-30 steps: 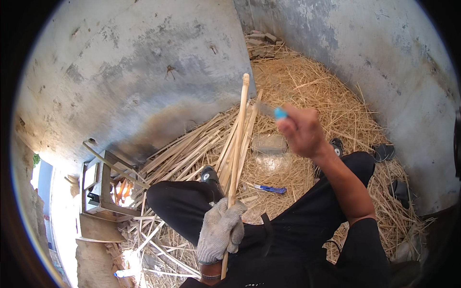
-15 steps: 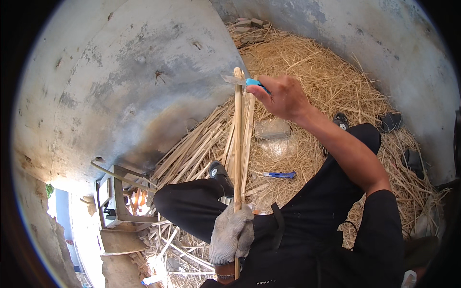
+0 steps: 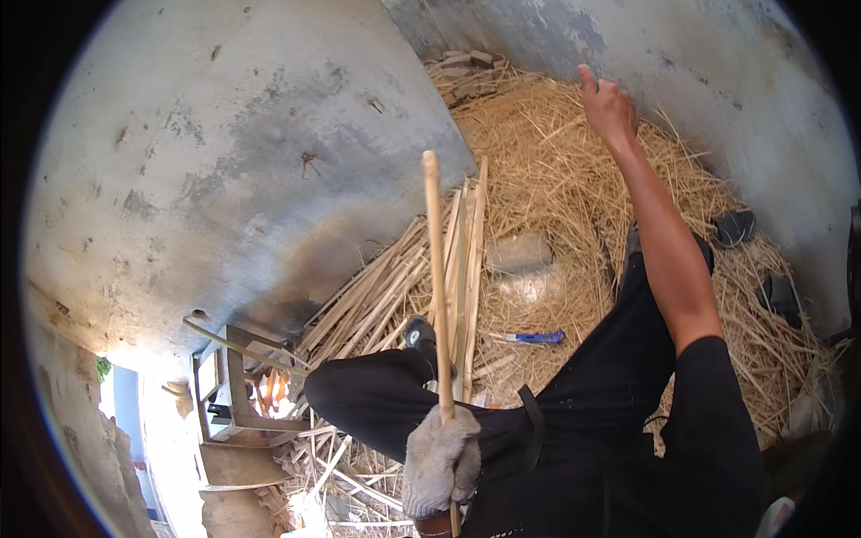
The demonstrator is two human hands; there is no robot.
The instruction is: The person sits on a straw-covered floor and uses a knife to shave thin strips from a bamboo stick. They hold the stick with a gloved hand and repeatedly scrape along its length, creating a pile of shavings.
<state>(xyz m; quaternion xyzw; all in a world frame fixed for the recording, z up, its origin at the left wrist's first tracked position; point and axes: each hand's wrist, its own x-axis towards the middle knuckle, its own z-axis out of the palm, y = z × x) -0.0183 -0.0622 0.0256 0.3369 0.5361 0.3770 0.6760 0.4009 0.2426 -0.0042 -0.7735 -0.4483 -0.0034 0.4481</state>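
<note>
My left hand (image 3: 441, 459), in a grey knitted glove, is closed round the lower part of a long, thin bamboo strip (image 3: 438, 269). The strip stands nearly upright before me, its pale tip (image 3: 430, 160) pointing away. Far to the right of that tip, my bare right hand (image 3: 611, 109) is raised over the straw near the wall with its fingers curled. The light blue utility knife held there half a second ago is now hidden by the hand. A second, dark blue utility knife (image 3: 536, 337) lies on the straw between my legs.
Split bamboo strips (image 3: 386, 278) lie in a bundle against the grey wall (image 3: 224, 170). Loose straw (image 3: 547, 161) covers the floor, with a brick-like block (image 3: 520, 254) in it. A wooden frame (image 3: 235, 381) stands at the left. Dark shoes (image 3: 735, 227) lie at the right.
My right hand has swung from the strip's tip up and to the right, away from it. The strip's tip looks smoother and leans slightly left. My left hand keeps its grip.
</note>
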